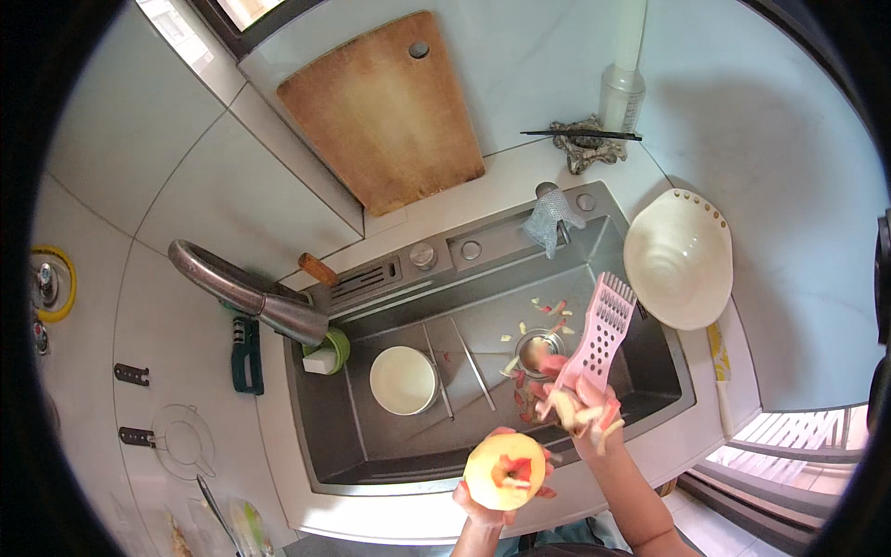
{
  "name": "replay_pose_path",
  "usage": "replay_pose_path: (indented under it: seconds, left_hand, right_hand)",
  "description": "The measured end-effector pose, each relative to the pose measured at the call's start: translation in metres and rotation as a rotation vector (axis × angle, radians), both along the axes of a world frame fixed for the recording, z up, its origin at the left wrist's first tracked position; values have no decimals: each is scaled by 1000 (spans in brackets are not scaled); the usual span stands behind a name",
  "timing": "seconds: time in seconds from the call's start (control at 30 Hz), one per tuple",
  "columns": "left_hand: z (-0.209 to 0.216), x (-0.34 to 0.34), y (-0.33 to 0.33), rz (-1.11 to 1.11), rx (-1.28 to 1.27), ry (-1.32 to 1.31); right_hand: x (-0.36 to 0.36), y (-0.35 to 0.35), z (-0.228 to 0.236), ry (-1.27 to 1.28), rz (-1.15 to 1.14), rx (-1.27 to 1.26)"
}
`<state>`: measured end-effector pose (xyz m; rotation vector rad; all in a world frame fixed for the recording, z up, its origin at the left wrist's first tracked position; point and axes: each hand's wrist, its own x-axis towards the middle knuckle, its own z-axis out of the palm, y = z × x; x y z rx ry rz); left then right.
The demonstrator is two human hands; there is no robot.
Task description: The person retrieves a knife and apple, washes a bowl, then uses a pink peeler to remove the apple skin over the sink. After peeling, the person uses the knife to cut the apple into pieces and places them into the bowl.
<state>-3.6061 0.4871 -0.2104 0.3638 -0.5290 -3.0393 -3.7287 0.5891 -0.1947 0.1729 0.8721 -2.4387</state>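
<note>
Over the sink's front edge, my left hand (475,511) is wrapped round a mostly peeled apple (490,475), pale yellow, with red skin left around its stem hollow. My right hand (587,408) grips a pink plastic peeler-grater (601,334), its wide perforated head pointing up and away. Curled strips of peel (568,405) cover part of that hand and its fingers. The two hands are apart, the right one farther out over the basin. More peel scraps (522,397) lie in the sink (371,446) around the drain (540,353).
In the sink stand a white bowl (405,381) and two thin sticks (474,365). A faucet (232,283) arches over its left side. A cream bowl (682,265) and a yellow-patterned knife (720,371) lie to the right. A wooden cutting board (390,116) leans behind.
</note>
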Motion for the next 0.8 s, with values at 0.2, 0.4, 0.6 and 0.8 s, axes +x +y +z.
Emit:
replay_pose_path:
  seconds: [0.2,0.4,0.6,0.8]
  left_hand:
    - [16,-4,8,53,-408,-254]
    - [10,-2,0,4,-301,-157]
    - [-5,11,-1,-209,15,-110]
    - [-1,7,1,-130,60,-174]
  right_hand:
    - [21,-6,25,486,246,-25]
    - [22,0,27,263,406,78]
    - [-3,1,16,255,404,-97]
    - [-12,3,26,354,398,-99]
